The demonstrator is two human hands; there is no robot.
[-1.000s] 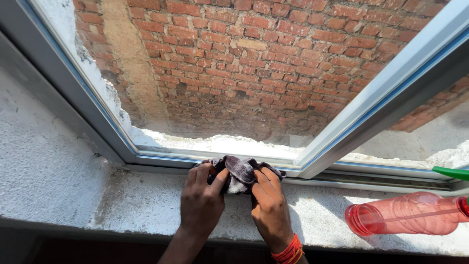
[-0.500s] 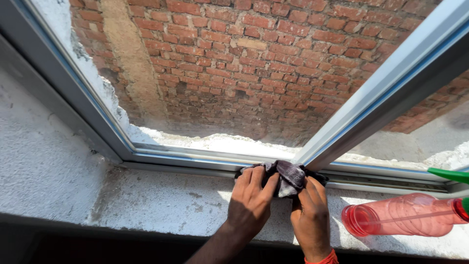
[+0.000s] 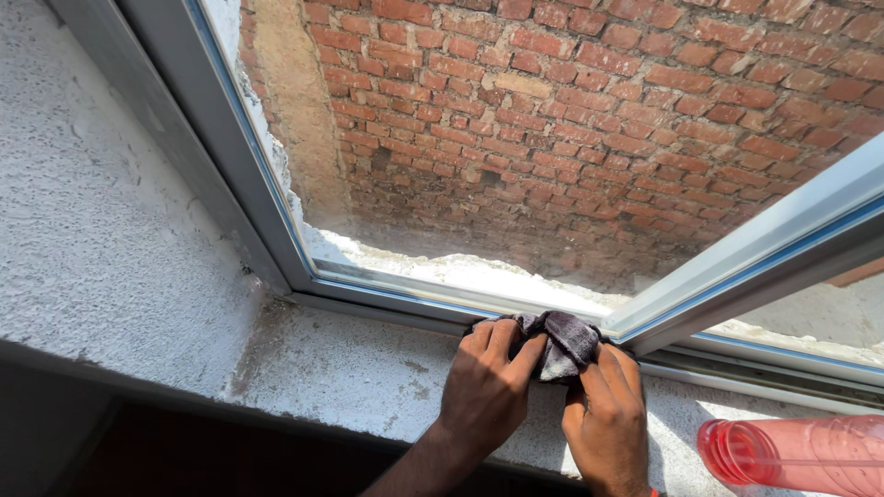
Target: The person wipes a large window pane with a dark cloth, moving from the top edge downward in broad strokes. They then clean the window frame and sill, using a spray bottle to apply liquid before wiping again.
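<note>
A: Edges & room?

B: Sill (image 3: 341, 368) is a rough white ledge, front edge drops to dark just below the wrists. Window frame (image 3: 387, 285) runs along the back of it, corner at far left. To the left the sill lies bare up to that corner. To the right a red bottle (image 3: 796, 453) lies on its side, near the right hand but not touching.

A: Cloth vs hands?

B: Dark cloth (image 3: 564, 342) sits bunched against the frame's bottom rail, where the angled bar meets it. Left hand (image 3: 486, 387) presses its left part, fingers curled over it. Right hand (image 3: 606, 419) grips its right part. Hands side by side, both clamped on the cloth.
</note>
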